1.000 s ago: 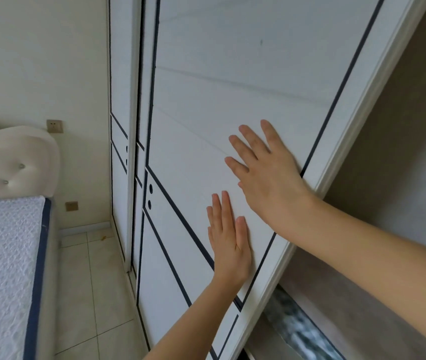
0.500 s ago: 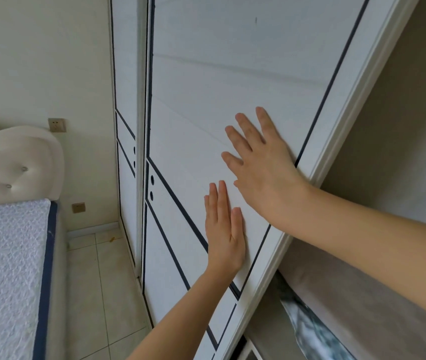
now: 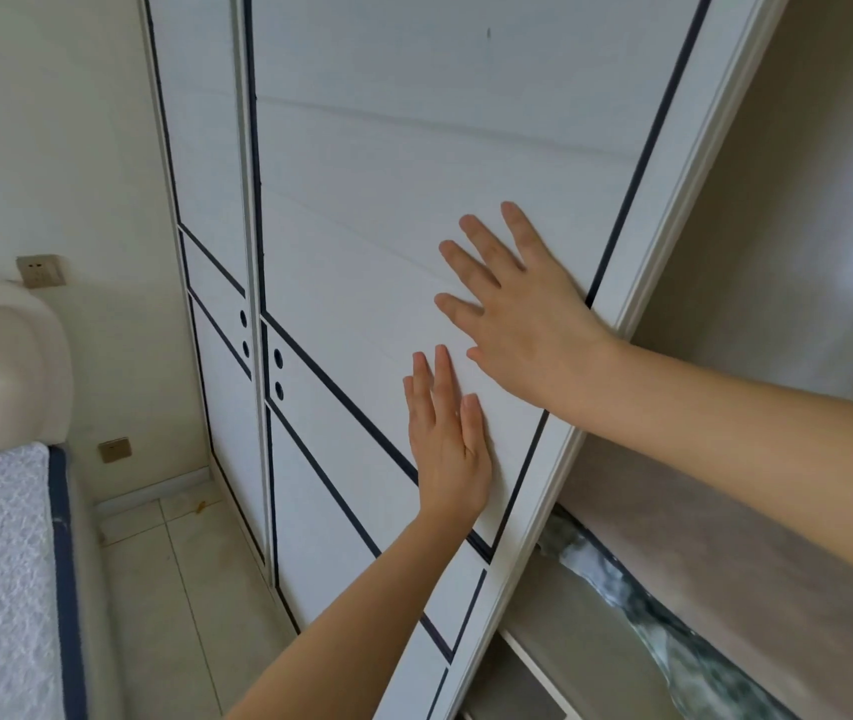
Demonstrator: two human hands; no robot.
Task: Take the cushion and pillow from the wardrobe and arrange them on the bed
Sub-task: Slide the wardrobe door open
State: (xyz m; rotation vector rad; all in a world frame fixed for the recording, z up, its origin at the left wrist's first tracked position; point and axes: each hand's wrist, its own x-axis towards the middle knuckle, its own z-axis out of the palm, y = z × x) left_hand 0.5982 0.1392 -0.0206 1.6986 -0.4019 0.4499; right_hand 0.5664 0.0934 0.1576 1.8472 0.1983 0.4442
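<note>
So we've got left hand (image 3: 448, 449) and right hand (image 3: 523, 324) flat on wardrobe door (image 3: 388, 163), fingers wide, holding nothing, palms gripping by friction to slide it.

Soft, even daylight fills the room, bright but not harsh, with a cool tint on the white wardrobe door (image 3: 388, 174) and a warmer cream tone on the wall (image 3: 50, 122). My left hand (image 3: 448, 444) and my right hand (image 3: 523, 314) are evenly lit and cast only faint shadows on the panel. The open wardrobe interior (image 3: 803, 252) sits dimmer, grey-brown, with a pale hazy patch of glare. The wide lens bends straight door lines outward. Patterned fabric (image 3: 674, 641) at the lower right looks smeared and soft.
</note>
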